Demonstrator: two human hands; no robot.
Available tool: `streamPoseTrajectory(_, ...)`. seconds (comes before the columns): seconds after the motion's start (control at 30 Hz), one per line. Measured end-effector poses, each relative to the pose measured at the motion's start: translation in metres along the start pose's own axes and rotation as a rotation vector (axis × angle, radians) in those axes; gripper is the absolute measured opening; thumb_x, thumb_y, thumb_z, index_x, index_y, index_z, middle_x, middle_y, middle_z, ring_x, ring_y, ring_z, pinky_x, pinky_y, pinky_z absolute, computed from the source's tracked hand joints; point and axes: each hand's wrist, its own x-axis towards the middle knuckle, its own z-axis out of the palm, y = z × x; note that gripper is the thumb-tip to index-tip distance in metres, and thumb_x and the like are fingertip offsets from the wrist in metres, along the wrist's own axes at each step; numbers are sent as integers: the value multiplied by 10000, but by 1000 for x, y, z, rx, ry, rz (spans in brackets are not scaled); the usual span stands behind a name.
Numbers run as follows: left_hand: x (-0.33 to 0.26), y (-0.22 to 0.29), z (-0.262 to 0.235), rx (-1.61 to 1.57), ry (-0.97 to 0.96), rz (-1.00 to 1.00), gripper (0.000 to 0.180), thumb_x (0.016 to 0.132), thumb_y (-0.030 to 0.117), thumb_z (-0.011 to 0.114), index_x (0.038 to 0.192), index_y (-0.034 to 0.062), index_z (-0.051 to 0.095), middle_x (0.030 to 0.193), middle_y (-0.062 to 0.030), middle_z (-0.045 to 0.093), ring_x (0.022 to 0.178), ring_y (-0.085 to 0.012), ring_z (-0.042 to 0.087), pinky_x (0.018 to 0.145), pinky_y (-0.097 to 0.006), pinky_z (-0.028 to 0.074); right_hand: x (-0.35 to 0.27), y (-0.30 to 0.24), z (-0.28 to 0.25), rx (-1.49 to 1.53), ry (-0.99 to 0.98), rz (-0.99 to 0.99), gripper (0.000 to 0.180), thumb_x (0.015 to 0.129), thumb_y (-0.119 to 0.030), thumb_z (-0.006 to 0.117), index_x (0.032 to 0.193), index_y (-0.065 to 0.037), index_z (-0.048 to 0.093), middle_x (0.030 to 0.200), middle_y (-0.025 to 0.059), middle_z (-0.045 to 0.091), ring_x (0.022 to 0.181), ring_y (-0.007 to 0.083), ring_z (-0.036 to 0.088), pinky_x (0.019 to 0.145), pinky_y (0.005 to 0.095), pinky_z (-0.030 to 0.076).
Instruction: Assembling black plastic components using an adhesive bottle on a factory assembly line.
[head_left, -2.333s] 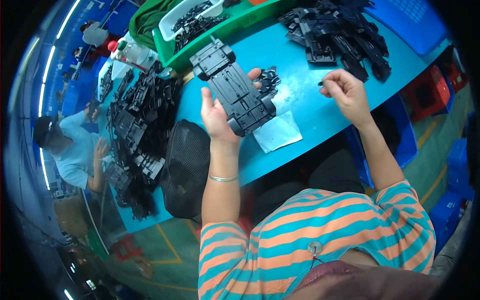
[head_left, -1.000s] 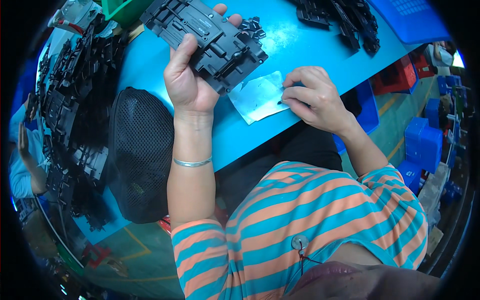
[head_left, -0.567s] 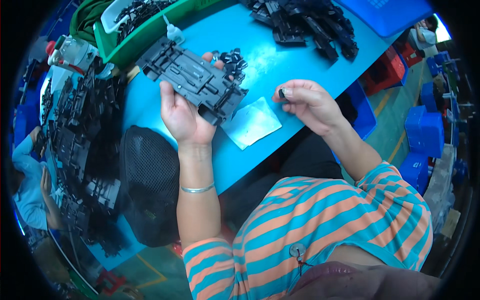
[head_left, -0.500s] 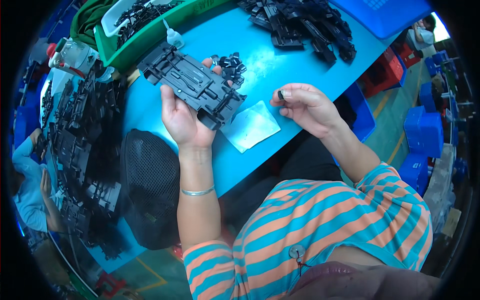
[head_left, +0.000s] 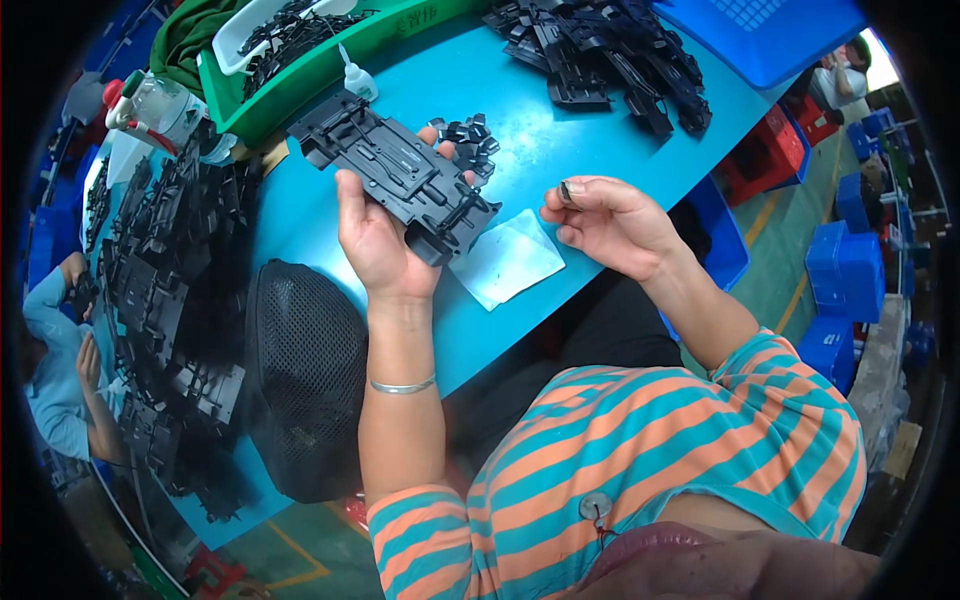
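My left hand (head_left: 385, 240) is wrapped round a black plastic toy-car chassis (head_left: 400, 170), holding it tilted above the blue table. Its thumb lies along the near edge and the fingertips show at the far edge. To the right, my right hand (head_left: 615, 220) pinches a small black plastic piece (head_left: 566, 191) between thumb and fingers, apart from the chassis. Behind the chassis lies a small heap of similar black pieces (head_left: 470, 145). A pale folded sheet (head_left: 510, 258) rests on the table between my hands. A white dropper bottle (head_left: 358, 80) stands beyond the chassis.
A green tray (head_left: 350, 55) with a white tub of black parts is at the far left. Stacked black chassis parts (head_left: 610, 60) lie at the back, near a blue basket (head_left: 750, 40). A black mesh bag (head_left: 305, 380) and more parts (head_left: 170, 300) sit left, where another person works.
Within the view, my left hand and the chassis have shifted slightly right and down. The small piece in my right hand has turned a little; the pinch stays.
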Motion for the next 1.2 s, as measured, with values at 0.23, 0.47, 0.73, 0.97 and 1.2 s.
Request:
streamPoseTrajectory(0.23,-2,1,-5,9,34,9,606,977,502,264,1364,48,374,1328,-256,453,1190,-408,482,976,-641,375,-1,1,7,-60,59,-2,108,850,-118,639,917,-39,671,920,68,672,884,151,604,764,269,431)
streamPoseTrajectory(0.47,3,4,5,90,35,70,605,973,489,306,1342,17,395,1317,-282,451,1189,-430,482,972,-638,384,-14,13,11,-1691,-42,-847,53,729,-88,678,782,-88,669,920,41,601,927,245,578,839,372,403)
streamPoseTrajectory(0.73,0,4,1,96,32,70,611,969,488,317,1345,11,389,1319,-287,448,1192,-434,478,969,-638,387,-11,19,8,-1863,-110,-949,60,731,-86,683,783,-93,656,928,39,601,940,231,578,849,374,396)
streamPoseTrajectory(0.97,1,4,-1,101,9,72,613,964,491,332,1343,13,394,1318,-284,449,1198,-432,474,969,-639,388,-11,20,6,-1878,-117,-984,64,732,-70,678,787,-88,651,943,44,599,946,235,576,856,385,398)
streamPoseTrajectory(1.2,0,2,1,57,33,48,617,963,502,328,1334,15,405,1302,-274,468,1199,-433,472,982,-641,373,-16,11,12,-1232,17,-557,36,811,-74,641,810,-44,661,940,89,612,916,169,578,812,259,417)
